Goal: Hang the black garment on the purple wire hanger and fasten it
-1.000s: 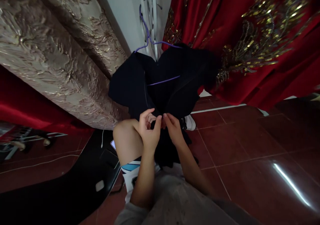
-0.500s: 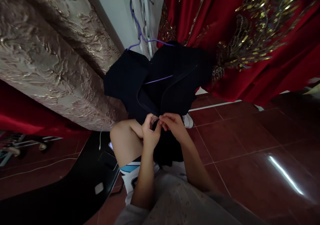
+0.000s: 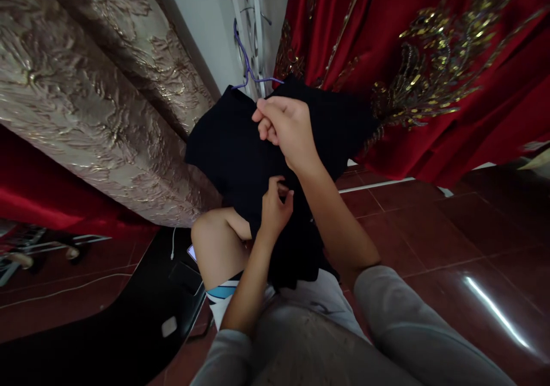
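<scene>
The dark top on the hanger looks light, soft and limp, best held by its neckline, where the right grip is pinched together; whether the left grip holds cloth, I cannot tell.

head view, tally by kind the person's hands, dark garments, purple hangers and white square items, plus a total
Hands: 2, the left hand and the right hand
Dark garment: 1
Purple hanger: 1
White square item: 1
Total: 5
</scene>
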The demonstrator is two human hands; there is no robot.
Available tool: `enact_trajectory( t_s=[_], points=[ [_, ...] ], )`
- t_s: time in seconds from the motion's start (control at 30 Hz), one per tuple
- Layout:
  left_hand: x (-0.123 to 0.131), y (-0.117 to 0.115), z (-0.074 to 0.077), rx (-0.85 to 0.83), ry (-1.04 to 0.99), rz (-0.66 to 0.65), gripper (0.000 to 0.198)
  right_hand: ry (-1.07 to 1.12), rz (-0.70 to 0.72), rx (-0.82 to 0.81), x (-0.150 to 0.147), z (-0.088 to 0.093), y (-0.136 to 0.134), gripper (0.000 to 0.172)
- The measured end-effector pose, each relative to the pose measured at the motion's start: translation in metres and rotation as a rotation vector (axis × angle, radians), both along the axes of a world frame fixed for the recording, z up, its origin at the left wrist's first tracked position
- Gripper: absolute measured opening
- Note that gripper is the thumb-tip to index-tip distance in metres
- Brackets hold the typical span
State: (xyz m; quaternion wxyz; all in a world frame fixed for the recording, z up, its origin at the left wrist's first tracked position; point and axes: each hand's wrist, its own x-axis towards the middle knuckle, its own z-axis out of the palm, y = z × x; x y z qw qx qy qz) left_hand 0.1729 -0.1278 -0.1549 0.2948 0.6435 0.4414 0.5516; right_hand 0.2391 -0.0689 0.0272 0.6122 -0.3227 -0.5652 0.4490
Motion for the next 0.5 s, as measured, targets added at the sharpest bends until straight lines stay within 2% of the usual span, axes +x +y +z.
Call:
enact_trajectory(
  t_s=[0.07,0.17,0.27,0.33,0.4,0.5],
  points=[
    [-0.012,0.012,0.028,0.109,-0.037,-0.046,0.039,-0.003,0.020,-0.011,0.002,-0.007,-0.005,0.038],
    [-0.034,0.034,0.079,0.372,-0.092,0.070,0.036,-0.038,0.049,-0.003,0.009,-0.015,-0.010,0.038],
    [-0.046,0.055,0.117,0.474,0.062,0.154,0.021,-0.065,0.042,0.052,0.013,-0.023,-0.002,0.040],
    [-0.047,0.062,0.130,0.466,0.151,0.164,0.017,-0.079,-0.034,0.086,0.015,-0.038,0.007,0.041],
    [-0.051,0.062,0.137,0.459,0.190,0.184,0.015,-0.111,-0.138,0.084,0.014,-0.062,0.013,0.041],
    [-0.077,0.065,0.142,0.513,0.173,0.339,0.015,-0.132,-0.174,0.024,0.009,-0.104,0.010,0.037]
  ],
)
